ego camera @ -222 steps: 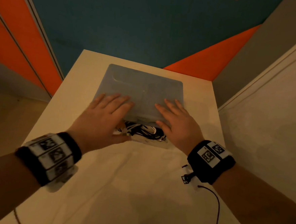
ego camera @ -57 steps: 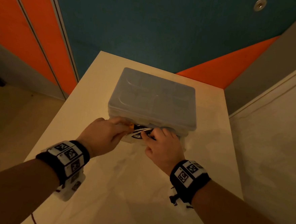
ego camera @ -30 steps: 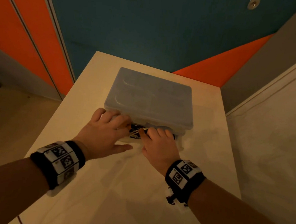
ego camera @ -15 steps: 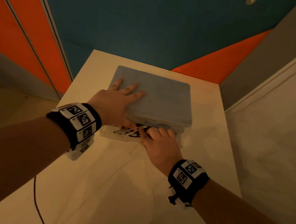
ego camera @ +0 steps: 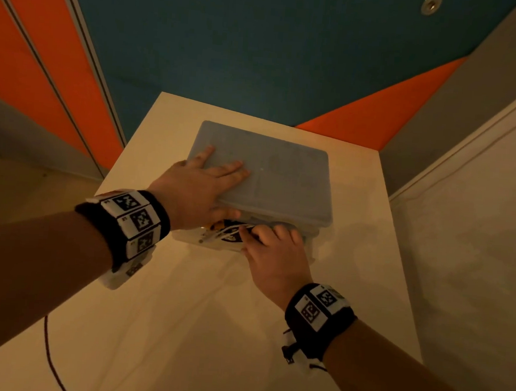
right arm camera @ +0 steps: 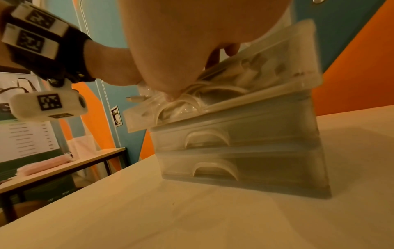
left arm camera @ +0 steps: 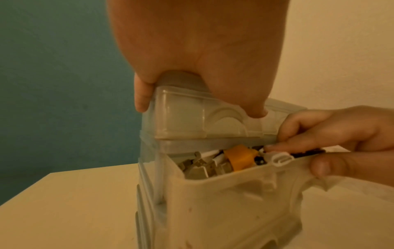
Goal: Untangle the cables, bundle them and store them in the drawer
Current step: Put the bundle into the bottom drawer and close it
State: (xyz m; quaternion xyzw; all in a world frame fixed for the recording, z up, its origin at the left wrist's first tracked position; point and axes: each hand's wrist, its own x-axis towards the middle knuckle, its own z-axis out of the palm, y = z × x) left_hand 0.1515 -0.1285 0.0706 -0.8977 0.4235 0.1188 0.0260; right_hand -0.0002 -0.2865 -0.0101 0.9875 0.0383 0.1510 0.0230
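A translucent drawer unit [ego camera: 285, 179] stands on the white table [ego camera: 210, 329]. Its second drawer [left arm camera: 234, 193] is pulled out a little and holds the cables [ego camera: 229, 233]: white and black leads, metal plugs and an orange tie [left arm camera: 238, 158]. My left hand [ego camera: 196, 188] lies flat on top of the unit, with the thumb over its front edge. My right hand [ego camera: 274, 251] is at the drawer's open gap. Its curled fingers press on the cables and on a white connector [left arm camera: 281, 159] at the rim, with the thumb under them against the drawer front.
Two closed drawers [right arm camera: 234, 139] sit below the open one. A pale wall runs along the table's right side, and blue and orange panels stand behind. A thin dark wire [ego camera: 48, 354] trails over the table's near left. Another table [right arm camera: 64, 165] stands off to the left.
My left hand has left the drawer front and now lies flat on top of the unit. My right hand has stayed at the drawer gap on the cables.
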